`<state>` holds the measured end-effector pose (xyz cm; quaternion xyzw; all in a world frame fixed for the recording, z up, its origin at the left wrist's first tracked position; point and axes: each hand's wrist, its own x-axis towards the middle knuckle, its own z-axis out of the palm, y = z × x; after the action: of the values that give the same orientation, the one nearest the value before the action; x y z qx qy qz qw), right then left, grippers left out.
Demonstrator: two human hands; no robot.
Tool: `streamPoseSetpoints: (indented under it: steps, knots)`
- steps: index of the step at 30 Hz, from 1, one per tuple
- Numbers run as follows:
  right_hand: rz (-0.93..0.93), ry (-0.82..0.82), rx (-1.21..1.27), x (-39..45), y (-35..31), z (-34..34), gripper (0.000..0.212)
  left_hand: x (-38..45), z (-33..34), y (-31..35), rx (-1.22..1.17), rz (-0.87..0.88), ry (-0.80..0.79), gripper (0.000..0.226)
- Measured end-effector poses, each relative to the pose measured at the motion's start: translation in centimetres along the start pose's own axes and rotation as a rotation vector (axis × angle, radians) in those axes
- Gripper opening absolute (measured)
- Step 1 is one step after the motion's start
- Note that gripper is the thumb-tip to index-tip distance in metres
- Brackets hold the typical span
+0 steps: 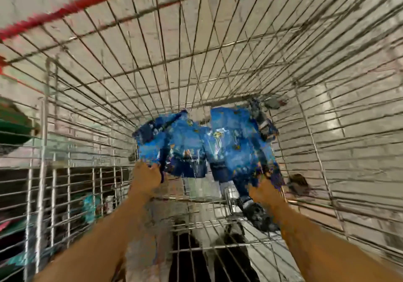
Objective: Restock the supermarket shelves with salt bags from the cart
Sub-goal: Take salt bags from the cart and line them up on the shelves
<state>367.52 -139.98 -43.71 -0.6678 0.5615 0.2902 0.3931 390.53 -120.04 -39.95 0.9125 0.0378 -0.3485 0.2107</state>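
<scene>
Wire cart (218, 63), red-trimmed rim: blue salt bags (207, 146) at its bottom. Left hand (146, 177) grips one bag's near edge; right hand (265, 189) grips another's. Picture blurred.

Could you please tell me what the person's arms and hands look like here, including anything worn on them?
Both forearms are bare, with no sleeves in view. The left hand and right hand show no gloves, and the blurred frame shows no watch, ring or markings.
</scene>
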Motion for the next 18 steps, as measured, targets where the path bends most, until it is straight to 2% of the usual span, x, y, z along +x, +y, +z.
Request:
streamPoseSetpoints:
  steps: [1, 4, 6, 11, 15, 18]
  knots:
    - [0.031, 0.0, 0.014, 0.8, 0.2, 0.7, 0.046, 1.0, 0.7, -0.5, 0.059, -0.011, -0.016, 0.049]
    - [0.074, -0.014, 0.008, 4.1, 0.3, 2.4, 0.051, 3.6, 2.6, -1.6, 0.149, -0.106, -0.023, 0.041]
    - [0.109, 0.0, 0.038, 5.7, 0.3, 3.2, 0.062, 5.1, 3.7, -2.6, 0.155, -0.139, 0.02, 0.039]
    - [0.067, 0.224, -0.095, 7.0, 0.5, 5.4, 0.094, 7.0, 5.5, -3.7, 0.19, -0.145, 0.119, 0.04]
    - [0.102, 0.29, -0.12, 7.4, 0.5, 6.3, 0.098, 6.1, 6.7, -4.1, 0.336, -0.205, 0.189, 0.086]
    - [0.127, 0.321, -0.112, 7.8, 0.4, 6.5, 0.098, 6.1, 7.7, -4.4, 0.257, -0.258, 0.191, 0.108]
